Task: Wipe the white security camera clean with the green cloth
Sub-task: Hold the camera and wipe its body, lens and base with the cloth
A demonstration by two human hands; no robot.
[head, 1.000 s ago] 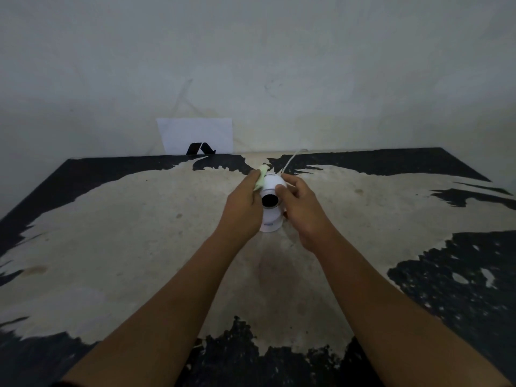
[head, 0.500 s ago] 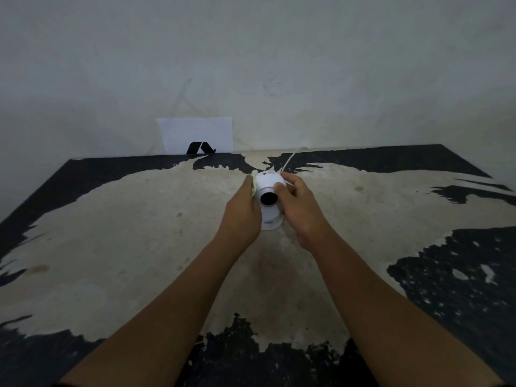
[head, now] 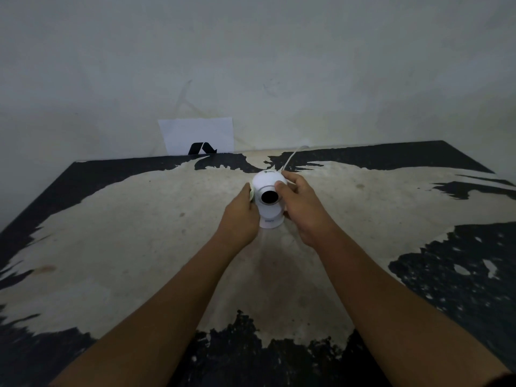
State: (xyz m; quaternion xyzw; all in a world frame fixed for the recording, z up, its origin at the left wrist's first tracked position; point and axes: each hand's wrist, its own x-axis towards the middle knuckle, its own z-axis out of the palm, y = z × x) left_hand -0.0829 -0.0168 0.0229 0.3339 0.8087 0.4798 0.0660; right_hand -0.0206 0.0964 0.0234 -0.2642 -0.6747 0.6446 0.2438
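Your left hand [head: 239,216] clamping green cloth [head: 252,193] against the white security camera [head: 268,199], right hand [head: 303,208] gripping its opposite side, cable [head: 290,158] and paper sheet [head: 196,135] behind.

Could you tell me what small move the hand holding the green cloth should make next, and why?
Probably slide the green cloth up over the dome of the white security camera. The left hand presses the cloth against the camera's left side, only a sliver showing, while the right hand steadies the other side. The top sits bare, uncovered by either hand.
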